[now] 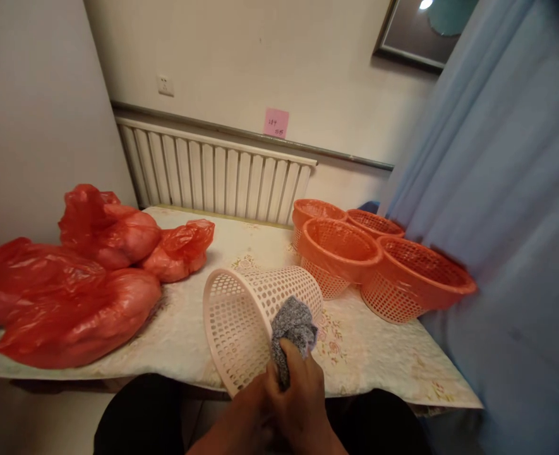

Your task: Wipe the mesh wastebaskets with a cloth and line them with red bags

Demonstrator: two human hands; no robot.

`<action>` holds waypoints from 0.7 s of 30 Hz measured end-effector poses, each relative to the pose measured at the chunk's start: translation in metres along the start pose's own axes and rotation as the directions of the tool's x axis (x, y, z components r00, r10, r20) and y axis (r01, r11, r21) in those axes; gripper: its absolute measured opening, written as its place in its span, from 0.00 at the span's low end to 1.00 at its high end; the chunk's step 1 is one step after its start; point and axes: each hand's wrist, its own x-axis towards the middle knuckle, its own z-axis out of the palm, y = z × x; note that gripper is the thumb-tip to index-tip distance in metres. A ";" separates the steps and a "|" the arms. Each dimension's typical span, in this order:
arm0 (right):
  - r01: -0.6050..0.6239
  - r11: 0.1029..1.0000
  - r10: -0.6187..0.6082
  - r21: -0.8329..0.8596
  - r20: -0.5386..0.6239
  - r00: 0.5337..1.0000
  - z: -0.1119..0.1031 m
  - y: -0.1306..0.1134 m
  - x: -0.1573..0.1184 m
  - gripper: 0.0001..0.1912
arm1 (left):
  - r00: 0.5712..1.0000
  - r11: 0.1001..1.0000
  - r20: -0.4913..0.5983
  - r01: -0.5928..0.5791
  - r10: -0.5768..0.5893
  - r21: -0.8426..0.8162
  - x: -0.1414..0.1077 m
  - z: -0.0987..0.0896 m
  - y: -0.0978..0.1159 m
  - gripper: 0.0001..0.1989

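Note:
A pale pink perforated plastic basket (286, 284) lies on its side near the table's front edge, its wide mouth facing left. My right hand (300, 388) is closed round a crumpled grey cloth (294, 322) and presses it against the outside of the basket, close to the rim. My left hand (253, 401) is at the lower part of the basket's rim, partly behind my right hand. Its fingers are hidden, so their grip does not show.
Several orange perforated baskets (338, 243) stand at the right beside a blue curtain (506, 221). Filled red plastic bags (80, 303) lie at the left of the cloth-covered table (369, 354). A white radiator (217, 170) runs along the wall behind.

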 end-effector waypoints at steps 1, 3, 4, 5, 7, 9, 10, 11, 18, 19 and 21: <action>-0.007 1.000 0.007 0.003 0.007 1.000 -0.001 0.002 0.001 0.14 | 1.000 1.000 0.007 0.004 -0.004 0.008 -0.001 -0.007 0.000 0.20; -0.022 1.000 0.021 0.021 0.032 0.999 -0.005 0.005 0.003 0.14 | 0.999 0.999 -0.042 0.034 -0.034 0.017 -0.001 -0.019 0.000 0.22; -0.031 0.999 0.029 0.032 0.045 0.999 -0.007 0.006 0.003 0.13 | 0.994 0.998 -0.087 0.060 -0.058 0.012 -0.001 -0.024 -0.001 0.22; -0.041 0.998 0.039 0.044 0.057 0.998 -0.008 0.006 0.002 0.13 | 0.988 0.997 -0.130 0.081 -0.081 -0.001 0.000 -0.028 -0.002 0.21; -0.066 0.995 0.061 0.073 0.079 0.995 -0.008 0.005 0.000 0.13 | 0.976 0.993 -0.185 0.104 -0.113 -0.060 0.002 -0.031 -0.002 0.19; -0.086 0.990 0.075 0.110 0.094 0.993 -0.006 0.002 -0.005 0.14 | 0.976 0.984 -0.191 0.070 -0.101 -0.162 0.003 -0.030 0.001 0.22; -0.090 0.987 0.076 0.134 0.106 0.991 -0.004 0.000 -0.008 0.14 | 0.979 0.975 -0.188 0.037 -0.080 -0.220 0.004 -0.029 0.005 0.25; -0.085 0.983 0.066 0.162 0.121 0.990 -0.003 -0.001 -0.011 0.15 | 0.981 0.962 -0.188 0.003 -0.057 -0.273 0.004 -0.028 0.009 0.27; 0.045 0.939 -0.100 0.341 0.147 0.984 0.001 -0.001 -0.017 0.20 | 0.949 0.971 -0.312 -0.024 -0.053 -0.237 0.014 -0.036 0.036 0.29; 0.046 0.933 -0.101 0.357 0.138 0.985 0.001 -0.002 -0.014 0.20 | 0.946 0.977 -0.317 -0.005 -0.064 -0.213 0.015 -0.036 0.037 0.29; 0.067 0.923 -0.125 0.378 0.130 0.984 0.001 -0.004 -0.006 0.21 | 0.947 0.984 -0.310 0.029 -0.084 -0.178 0.016 -0.036 0.036 0.28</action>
